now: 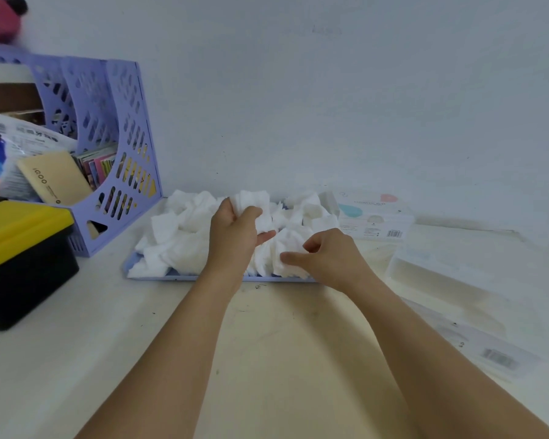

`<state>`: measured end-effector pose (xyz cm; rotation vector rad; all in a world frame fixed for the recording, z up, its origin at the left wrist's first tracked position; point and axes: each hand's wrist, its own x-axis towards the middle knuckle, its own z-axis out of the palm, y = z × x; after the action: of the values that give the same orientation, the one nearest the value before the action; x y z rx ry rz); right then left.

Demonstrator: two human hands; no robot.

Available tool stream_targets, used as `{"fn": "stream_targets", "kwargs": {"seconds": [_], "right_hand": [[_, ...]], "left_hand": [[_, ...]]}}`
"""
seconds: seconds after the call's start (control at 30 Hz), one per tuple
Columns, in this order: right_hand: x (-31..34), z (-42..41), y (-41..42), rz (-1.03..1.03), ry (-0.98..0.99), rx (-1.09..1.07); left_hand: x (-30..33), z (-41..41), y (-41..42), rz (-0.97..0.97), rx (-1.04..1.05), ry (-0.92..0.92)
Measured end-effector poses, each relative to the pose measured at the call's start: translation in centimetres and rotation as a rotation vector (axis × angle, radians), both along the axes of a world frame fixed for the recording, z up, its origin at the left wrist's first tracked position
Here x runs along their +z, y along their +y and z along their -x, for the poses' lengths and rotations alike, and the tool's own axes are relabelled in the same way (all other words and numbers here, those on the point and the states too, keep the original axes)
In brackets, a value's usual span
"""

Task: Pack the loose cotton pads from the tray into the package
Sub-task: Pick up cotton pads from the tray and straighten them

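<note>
While the left hand (235,229) grips a small bunch of cotton pads (253,204) above the tray (130,267), fingers curled round the bunch, the right hand (324,251) pinches the edge of a pad low in the pile near the tray's front rim. Both hands are over the tray; neither is near the package.

The step in hand looks like gathering: right picks, left collects. To do it well, the person should square the bunch before adding more. The pads in the left hand look fanned and uneven, so a stack like that will likely jam at a narrow opening. Better to align the edges against the palm, then feed in one flat stack.

The right pinch should take one pad or a clean few. The pile is tangled and overlapping, so a pull from the bottom may drag neighbours over the rim onto the table (267,343).

Most of the pads are in the tray, heaped across its whole width, so the task seems early.

The printed package (374,213) stands just beside the tray's right end, against the wall. Whether it is open cannot be told. A clear plastic box (450,274) lies further right.

Left of the tray are a purple file rack (114,147) and a black bin with yellow lid (23,248), well clear of the work.
</note>
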<state>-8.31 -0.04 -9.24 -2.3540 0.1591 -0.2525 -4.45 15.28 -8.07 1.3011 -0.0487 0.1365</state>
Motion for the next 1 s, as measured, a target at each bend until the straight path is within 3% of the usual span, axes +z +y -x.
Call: {"fn": "stream_targets", "kwargs": {"seconds": [0.2, 0.33, 0.4, 0.47, 0.5, 0.57, 0.7, 1.0], "right_hand": [[-1.0, -1.1, -1.0, 0.046, -0.108, -0.083], [0.6, 0.2, -2.7, 0.04, -0.354, -0.264], [2.7, 1.4, -3.5, -0.319, -0.499, -0.253], [4.5, 3.4, -3.0, -0.878, -0.356, 0.024], [4.8, 4.2, -2.6, -1.033, -0.236, 0.159], [4.3, 4.6, -2.0, -1.024, -0.096, 0.246], [3.3, 3.9, -2.1, -0.882, -0.107, 0.142], [2.6, 3.5, -2.1, -0.741, -0.197, 0.038]], "left_hand": [[-0.7, -0.3, -0.2, -0.1, -0.026, -0.136], [-0.8, 0.1, -0.2, -0.178, -0.013, -0.258], [-0.6, 0.5, -0.6, -0.096, -0.047, -0.241], [-0.4, 1.0, -1.4, 0.097, -0.154, -0.119], [-0.2, 1.4, -2.0, 0.185, -0.216, -0.045], [0.0, 2.5, -3.0, 0.255, -0.33, 0.047], [-0.4, 3.2, -3.6, 0.249, -0.477, 0.044], [0.0, 3.5, -3.8, 0.3, -0.435, 0.126]]}}
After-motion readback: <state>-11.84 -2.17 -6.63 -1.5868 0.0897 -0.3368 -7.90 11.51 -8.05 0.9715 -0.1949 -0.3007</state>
